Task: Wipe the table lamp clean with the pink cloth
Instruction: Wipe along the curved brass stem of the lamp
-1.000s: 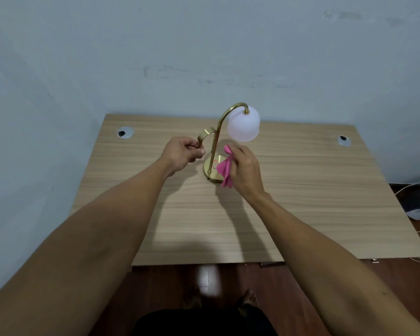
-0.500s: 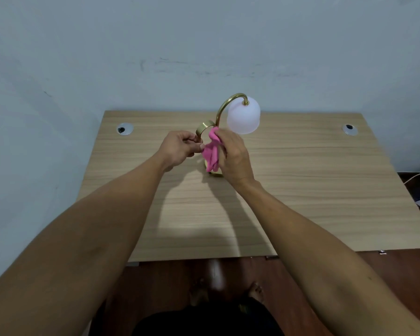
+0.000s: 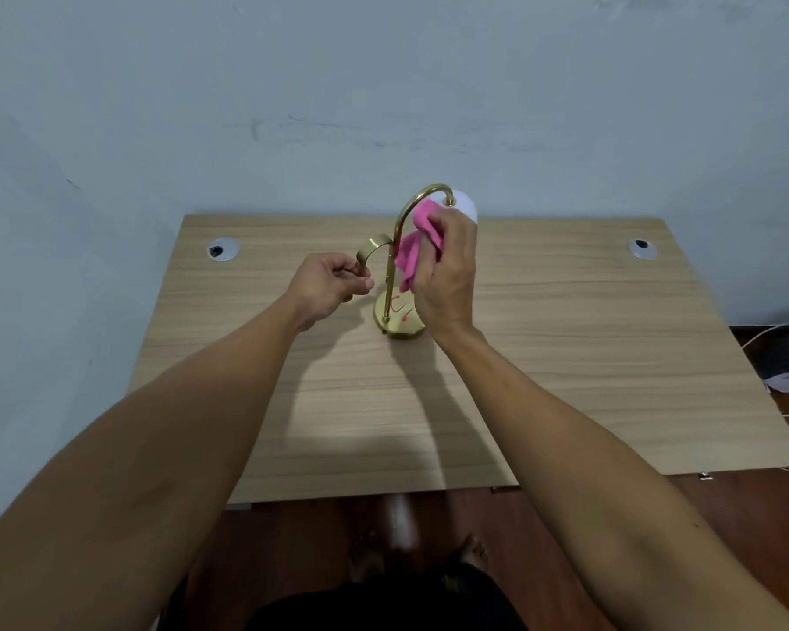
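From the head camera, the lamp (image 3: 390,284) stands upright near the middle of the table (image 3: 565,357), its round brass base just below and left of the right hand (image 3: 445,275). That hand's fingers are curled round the pink cloth (image 3: 417,245), which they hold bunched against the white shade (image 3: 465,207) under the bend of the curved brass stem; a loose end of the cloth hangs down beside the stem, above the base. Most of the shade is hidden behind the hand. The left hand (image 3: 326,284) sits just left of the stem, and its thumb and curled fingers pinch the short brass handle (image 3: 372,250) that arches off the stem. Bare wood lies all around both hands: the wall runs along the far edge just behind the shade, a cable hole (image 3: 223,249) sits far left and another (image 3: 642,248) far right, and the near edge is well back along the forearms.
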Motion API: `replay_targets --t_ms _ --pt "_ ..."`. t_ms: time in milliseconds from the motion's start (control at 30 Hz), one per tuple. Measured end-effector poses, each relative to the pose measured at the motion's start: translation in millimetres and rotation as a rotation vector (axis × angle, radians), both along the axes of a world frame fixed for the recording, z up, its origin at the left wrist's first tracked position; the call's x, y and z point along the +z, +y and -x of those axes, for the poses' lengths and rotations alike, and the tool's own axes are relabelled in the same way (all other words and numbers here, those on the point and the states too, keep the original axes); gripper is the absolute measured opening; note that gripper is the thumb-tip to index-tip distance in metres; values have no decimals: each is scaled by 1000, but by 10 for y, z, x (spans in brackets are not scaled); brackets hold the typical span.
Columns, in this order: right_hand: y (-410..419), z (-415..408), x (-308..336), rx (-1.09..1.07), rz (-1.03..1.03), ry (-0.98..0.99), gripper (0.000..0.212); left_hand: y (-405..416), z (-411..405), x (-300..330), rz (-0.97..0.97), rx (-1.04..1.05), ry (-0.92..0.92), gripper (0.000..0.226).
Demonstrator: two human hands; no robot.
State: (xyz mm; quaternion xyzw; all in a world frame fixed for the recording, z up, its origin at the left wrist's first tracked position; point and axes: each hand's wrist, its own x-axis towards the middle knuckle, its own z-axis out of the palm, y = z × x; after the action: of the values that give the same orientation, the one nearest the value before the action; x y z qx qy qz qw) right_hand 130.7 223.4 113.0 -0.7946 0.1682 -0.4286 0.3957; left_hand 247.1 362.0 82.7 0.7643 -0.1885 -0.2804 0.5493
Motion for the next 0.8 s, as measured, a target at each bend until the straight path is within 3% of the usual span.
replay_targets --t_ms 200,300,500,567,667,800 --pt "114 -125 -137 176 -52 33 18 10 -51 -2 -20 -19 -23 13" --pt "73 -6 -287 143 -160 103 18 11 -86 -22 -52 -21 -75 19" --pt "-153 -159 266 -320 -494 -164 16 18 -87 -1 -40 -27 -73 19" --pt "-356 -333 396 -370 -550 -74 20 5 -90 15 -47 -41 -77 16" --pt "-525 -489 436 -288 -558 140 29 -11 -99 31 -86 -59 -116 14" --pt "-363 -426 449 -146 -376 169 41 -36 -109 52 -122 -84 -179 12"
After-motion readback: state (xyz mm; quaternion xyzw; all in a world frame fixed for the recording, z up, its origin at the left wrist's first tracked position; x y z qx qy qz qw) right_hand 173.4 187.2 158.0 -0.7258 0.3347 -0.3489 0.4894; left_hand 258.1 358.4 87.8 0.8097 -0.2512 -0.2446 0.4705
